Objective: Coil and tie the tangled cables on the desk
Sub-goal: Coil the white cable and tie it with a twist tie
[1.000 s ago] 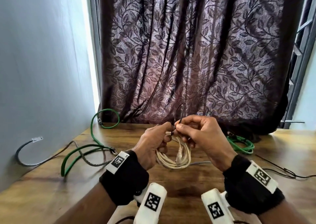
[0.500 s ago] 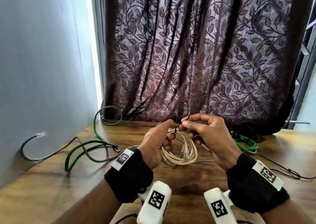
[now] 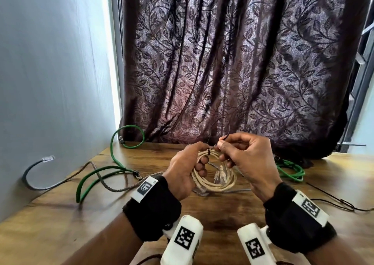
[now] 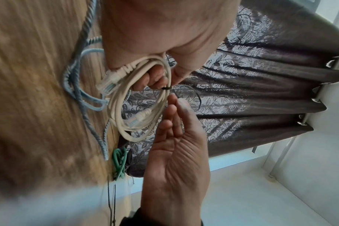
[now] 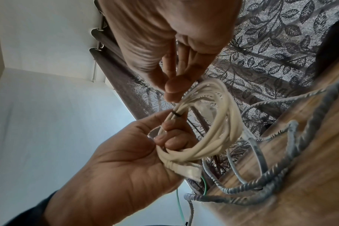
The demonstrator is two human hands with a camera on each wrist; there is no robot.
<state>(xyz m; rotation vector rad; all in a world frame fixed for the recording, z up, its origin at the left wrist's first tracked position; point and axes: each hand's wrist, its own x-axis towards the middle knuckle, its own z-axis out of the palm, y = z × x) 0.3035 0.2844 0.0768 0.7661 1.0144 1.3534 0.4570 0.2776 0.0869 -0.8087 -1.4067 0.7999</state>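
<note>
Two hands meet above the wooden desk (image 3: 212, 214), holding a cream-white coiled network cable (image 3: 217, 180) in the air just over its surface, in front of the dark leaf-patterned curtain (image 3: 232, 62). The left hand (image 3: 183, 173) has its fingers curled through the coil, gripping the bundled strands, while the right hand (image 3: 245, 161) pinches the free tail of a thin black tie (image 3: 208, 151) that already circles the strands at the top of the coil. Slack is the main risk: the tail arches in a loose loop toward the curtain, and if the pinch slips before the tie draws snug, the band may loosen and the turns could spring apart. A clear plug (image 3: 222, 174) dangles inside the ring and might snag or drag a turn out. Pulling too sharply could also bunch the strands unevenly. Left of the coil, loose green cables (image 3: 95, 178) and a grey braided cable (image 3: 48, 185) lie uncoiled on the desk, and further green cable (image 3: 291, 171) sits right of it, so much work likely remains.
</note>
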